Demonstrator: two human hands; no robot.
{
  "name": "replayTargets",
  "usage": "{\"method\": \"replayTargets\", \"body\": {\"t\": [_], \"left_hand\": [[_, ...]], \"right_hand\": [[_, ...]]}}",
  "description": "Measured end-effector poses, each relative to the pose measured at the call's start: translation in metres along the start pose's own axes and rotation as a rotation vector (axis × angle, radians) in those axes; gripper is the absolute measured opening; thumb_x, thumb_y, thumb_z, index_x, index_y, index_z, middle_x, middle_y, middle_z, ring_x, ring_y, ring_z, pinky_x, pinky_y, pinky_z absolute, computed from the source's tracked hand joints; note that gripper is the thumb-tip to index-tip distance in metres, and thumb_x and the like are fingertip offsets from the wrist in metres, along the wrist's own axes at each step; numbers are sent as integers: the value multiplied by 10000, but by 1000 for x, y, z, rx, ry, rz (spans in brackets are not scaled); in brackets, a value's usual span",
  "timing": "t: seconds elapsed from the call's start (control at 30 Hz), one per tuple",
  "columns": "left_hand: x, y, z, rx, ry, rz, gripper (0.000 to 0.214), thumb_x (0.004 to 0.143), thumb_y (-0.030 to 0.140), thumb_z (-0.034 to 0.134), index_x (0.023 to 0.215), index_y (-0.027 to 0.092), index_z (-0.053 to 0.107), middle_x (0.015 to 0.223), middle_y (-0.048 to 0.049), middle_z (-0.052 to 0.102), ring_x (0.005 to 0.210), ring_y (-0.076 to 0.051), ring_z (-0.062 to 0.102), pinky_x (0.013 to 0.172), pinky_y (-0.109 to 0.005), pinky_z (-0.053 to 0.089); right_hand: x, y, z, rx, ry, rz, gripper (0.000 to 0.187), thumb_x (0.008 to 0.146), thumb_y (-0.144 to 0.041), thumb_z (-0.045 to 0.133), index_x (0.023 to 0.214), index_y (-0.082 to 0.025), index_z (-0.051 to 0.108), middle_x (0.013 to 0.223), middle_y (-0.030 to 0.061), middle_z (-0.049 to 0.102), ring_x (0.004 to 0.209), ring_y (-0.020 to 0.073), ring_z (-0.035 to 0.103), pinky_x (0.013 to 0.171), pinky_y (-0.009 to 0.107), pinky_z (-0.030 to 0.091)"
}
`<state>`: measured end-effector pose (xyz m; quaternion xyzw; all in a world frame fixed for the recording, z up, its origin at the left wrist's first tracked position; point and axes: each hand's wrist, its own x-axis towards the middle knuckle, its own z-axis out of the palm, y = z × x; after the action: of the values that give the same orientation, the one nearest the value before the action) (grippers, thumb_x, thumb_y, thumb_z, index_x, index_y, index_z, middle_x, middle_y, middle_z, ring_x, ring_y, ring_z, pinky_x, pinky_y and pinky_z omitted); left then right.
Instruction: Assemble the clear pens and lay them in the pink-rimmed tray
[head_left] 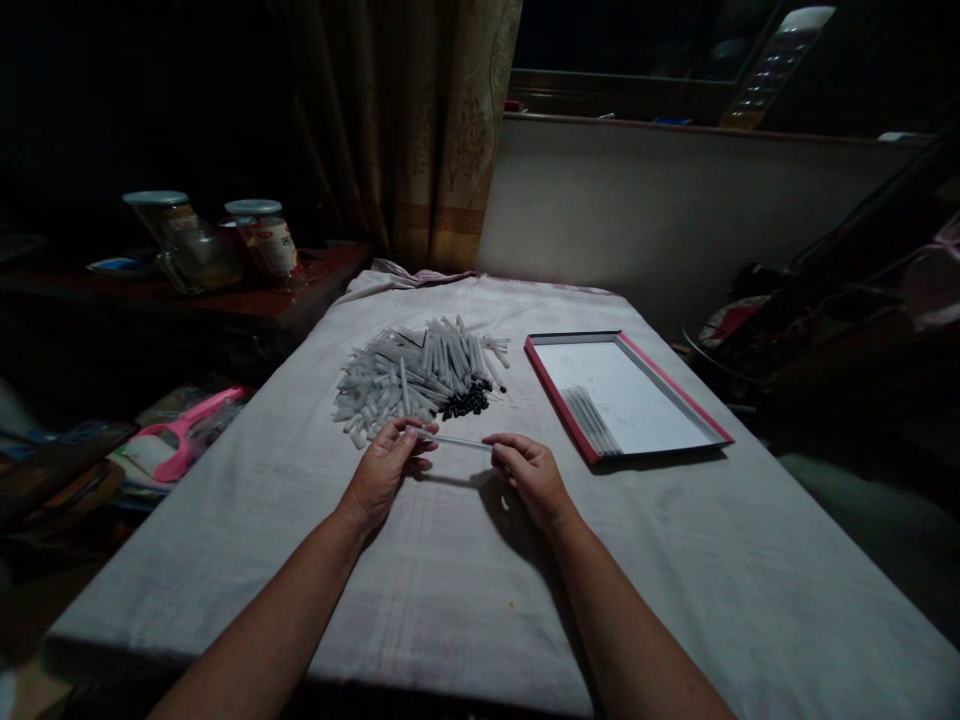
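Note:
A thin, pale pen (459,441) is stretched level between my two hands, just above the cloth. The fingertips of my left hand (386,462) pinch its left end, and those of my right hand (531,472) pinch its right end. Just beyond my left hand spreads a heap of translucent pen barrels and caps (405,375). Small black plugs (466,401) lie in a cluster at the heap's near right side. To the right, a shallow red-edged box lid (660,390) holds a row of several similar pens (591,420) in its near left corner.
A pale cloth covers the table (450,600). On the left, lidded jars (262,240) and a glass jug (196,262) stand on a dark red cabinet (315,280). Pink scissors-like handles (184,435) lie below it. A curtain (427,140) and a wall (570,200) close off the back.

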<state>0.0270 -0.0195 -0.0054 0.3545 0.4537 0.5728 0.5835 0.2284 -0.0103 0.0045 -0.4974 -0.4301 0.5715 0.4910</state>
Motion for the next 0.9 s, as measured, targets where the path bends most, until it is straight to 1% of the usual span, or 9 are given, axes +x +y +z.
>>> {"method": "replayTargets", "body": {"t": [0.1,0.2,0.27,0.33,0.4,0.43,0.63,0.77,0.9], "left_hand": [[-2,0,1,7,-4,1,488,664,505,822,952,183,594,1063,-68,717,819,-154,686,608,-221,549],[-4,1,2,39,2,-1,478,678,506,813,952,181,595,1062,-76,720,845,-167,686,628,-233,552],[-5,2,3,58,12,-3,491,665,519,817,942,175,602,1038,-78,727,850,-168,683,633,-229,548],[-5,2,3,64,21,-3,505,645,527,826,930,169,612,1011,-80,734,838,-168,681,623,-223,540],[-4,1,3,67,25,-1,511,636,535,828,926,169,618,1001,-81,739,837,-176,685,621,-231,537],[-3,0,3,69,28,1,516,632,542,828,924,171,619,997,-81,742,846,-186,689,627,-240,540],[-2,-4,4,75,41,22,565,611,598,821,929,179,615,980,-87,753,946,-232,698,715,-288,551],[-2,-4,3,77,37,30,581,601,615,820,931,182,617,1003,-90,752,961,-233,696,732,-294,551],[-2,-3,3,89,3,20,561,618,605,813,924,177,618,1019,-104,750,959,-241,697,726,-303,557]], "right_hand": [[0,4,0,-38,-16,-26,304,614,-388,708,795,-155,778,544,-22,581,448,78,425,427,204,294],[0,7,1,-114,-93,-79,314,645,-396,711,840,-162,790,576,-12,622,498,107,493,470,223,359],[0,9,1,-185,-151,-123,305,668,-399,704,850,-173,796,632,4,679,571,144,568,545,256,429],[0,11,1,-252,-170,-172,282,692,-403,685,833,-188,801,710,20,735,665,186,631,652,304,481],[0,14,2,-299,-165,-216,267,711,-410,668,811,-201,802,757,28,762,726,218,662,725,340,497],[1,15,2,-316,-163,-235,265,720,-412,662,805,-203,801,758,29,766,734,227,668,736,347,500],[2,23,5,-364,-154,-325,231,792,-362,622,807,-207,792,718,26,738,708,218,655,690,321,499],[0,25,9,-382,-168,-364,239,828,-335,589,811,-202,787,726,27,725,701,206,646,681,304,490],[-3,23,11,-421,-195,-371,248,831,-343,578,785,-207,781,683,14,708,665,195,634,655,290,486]]}}
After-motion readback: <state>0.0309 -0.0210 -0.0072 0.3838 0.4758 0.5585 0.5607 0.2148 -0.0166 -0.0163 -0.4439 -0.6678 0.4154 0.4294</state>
